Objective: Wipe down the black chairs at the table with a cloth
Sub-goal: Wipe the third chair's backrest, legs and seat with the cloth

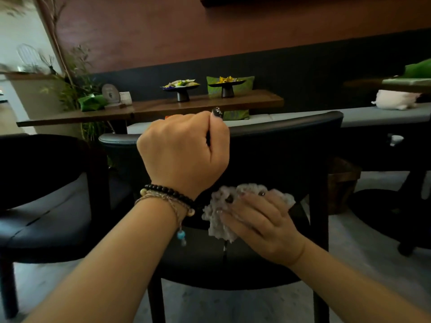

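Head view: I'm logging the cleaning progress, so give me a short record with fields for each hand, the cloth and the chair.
left hand: grips the top rail of the chair
right hand: presses the cloth against the chair back
cloth: pale, crumpled, low on the back
chair: black, back toward the camera, facing the table
second chair: at left, untouched

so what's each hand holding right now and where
The left hand grips the top rail of the black chair. The right hand presses a crumpled cloth against the chair's back, fingers spread over its middle.
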### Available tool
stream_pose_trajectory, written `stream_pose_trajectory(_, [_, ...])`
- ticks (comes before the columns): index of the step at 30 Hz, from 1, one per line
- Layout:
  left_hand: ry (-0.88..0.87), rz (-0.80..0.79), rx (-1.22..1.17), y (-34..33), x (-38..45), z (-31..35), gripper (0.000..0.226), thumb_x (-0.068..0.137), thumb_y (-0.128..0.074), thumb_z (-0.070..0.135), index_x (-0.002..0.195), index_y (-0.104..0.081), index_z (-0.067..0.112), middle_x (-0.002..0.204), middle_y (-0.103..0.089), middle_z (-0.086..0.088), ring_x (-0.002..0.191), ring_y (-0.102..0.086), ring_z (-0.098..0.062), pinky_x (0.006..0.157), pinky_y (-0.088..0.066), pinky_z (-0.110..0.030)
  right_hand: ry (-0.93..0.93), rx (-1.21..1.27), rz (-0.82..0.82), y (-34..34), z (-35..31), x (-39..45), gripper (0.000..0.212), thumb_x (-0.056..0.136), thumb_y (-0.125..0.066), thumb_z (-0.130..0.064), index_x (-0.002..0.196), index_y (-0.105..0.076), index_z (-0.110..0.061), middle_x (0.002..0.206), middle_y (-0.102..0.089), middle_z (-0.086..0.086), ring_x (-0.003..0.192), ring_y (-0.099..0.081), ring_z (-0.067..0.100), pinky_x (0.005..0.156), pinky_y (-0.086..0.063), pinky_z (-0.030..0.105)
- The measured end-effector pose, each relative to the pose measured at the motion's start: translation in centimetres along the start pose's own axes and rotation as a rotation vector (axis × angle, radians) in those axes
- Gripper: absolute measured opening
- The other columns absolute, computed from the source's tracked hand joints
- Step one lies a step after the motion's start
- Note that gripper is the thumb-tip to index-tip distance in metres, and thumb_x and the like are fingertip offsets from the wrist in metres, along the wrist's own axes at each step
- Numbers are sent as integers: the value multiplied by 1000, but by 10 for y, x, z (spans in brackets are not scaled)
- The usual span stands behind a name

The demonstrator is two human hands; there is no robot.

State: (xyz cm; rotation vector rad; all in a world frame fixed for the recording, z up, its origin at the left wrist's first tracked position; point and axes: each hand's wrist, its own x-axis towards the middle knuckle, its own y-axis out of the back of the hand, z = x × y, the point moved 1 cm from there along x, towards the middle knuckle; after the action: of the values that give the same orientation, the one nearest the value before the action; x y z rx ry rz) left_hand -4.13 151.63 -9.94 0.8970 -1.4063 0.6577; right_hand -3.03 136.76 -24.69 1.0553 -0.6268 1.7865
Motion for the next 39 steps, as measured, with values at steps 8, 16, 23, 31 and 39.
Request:
stream_pose_trajectory(8, [-41, 60, -32, -2, -1, -1, 41, 92, -46, 21, 51, -43, 23, 49, -31, 12, 42, -29, -12, 48, -14, -23, -108, -7, 93, 12, 28, 28, 48, 84, -78, -26, 126, -53, -21, 125, -48, 9, 123, -47, 29, 101, -43, 45])
stream_pose_trajectory(16, [-54, 82, -83, -2, 0, -1, 39, 92, -46, 22, 55, -38, 27, 51, -30, 14, 43, -28, -9, 50, -16, -21, -591, 30, 328, 15, 40, 36, 42, 89, -69, -19, 123, -51, -3, 128, -42, 24, 125, -42, 35, 104, -43, 53])
stream_pose_trajectory(23, [-44, 108, -107, -3, 0, -3, 39, 93, -48, 23, 57, -36, 29, 51, -29, 15, 45, -24, -6, 53, -14, -10, -1477, 304, 651, 18, 112, 45, 34, 86, -59, -12, 120, -62, -12, 123, -61, 9, 108, -61, 4, 95, -49, 19])
stream_pose_trajectory(31, [-29, 91, -113, -3, -2, -2, 39, 93, -47, 23, 56, -35, 29, 50, -28, 15, 44, -22, -7, 48, -16, -20, -1859, 386, 589, 25, 104, 47, 36, 91, -52, -6, 125, -62, -15, 113, -67, 3, 105, -64, 12, 96, -52, 33])
stream_pose_trajectory(39, [-28, 69, -71, -2, -2, -4, 41, 93, -50, 21, 53, -41, 26, 48, -31, 12, 42, -27, -9, 50, -14, -14, -1479, 280, 473, 19, 15, 56, 40, 89, -60, 1, 128, -56, -3, 128, -48, 2, 118, -53, 9, 98, -42, 13])
